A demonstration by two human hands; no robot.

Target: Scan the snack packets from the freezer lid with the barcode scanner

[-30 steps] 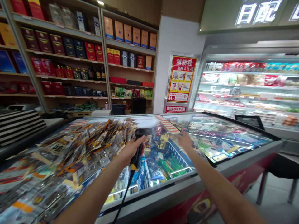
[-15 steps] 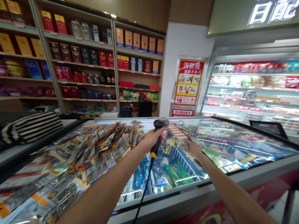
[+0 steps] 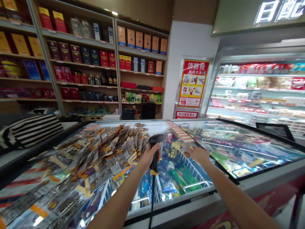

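The left hand [image 3: 149,156] is wrapped around the handle of a black scanner [image 3: 154,162], closed snugly on it. The scanner is up in front of the person, above the glass top of the freezer [image 3: 259,181]. Holding it by the handle probably leaves its wide head free at the top. The cord [image 3: 152,197] hangs down from the bottom of the handle, so it looks to be out of the fingers' way.

A big messy pile of packets [image 3: 105,149] lies on the glass, just left of the scanner. The flat glass likely makes a handy table for them. Bags sit in a wire basket [image 3: 193,170] under the glass, maybe so they don't slide about.

Both arms reach forward. The right hand [image 3: 200,155] is back-side up, its fingers pointing left and a bit bent. I can't tell if it holds anything or touches the glass.
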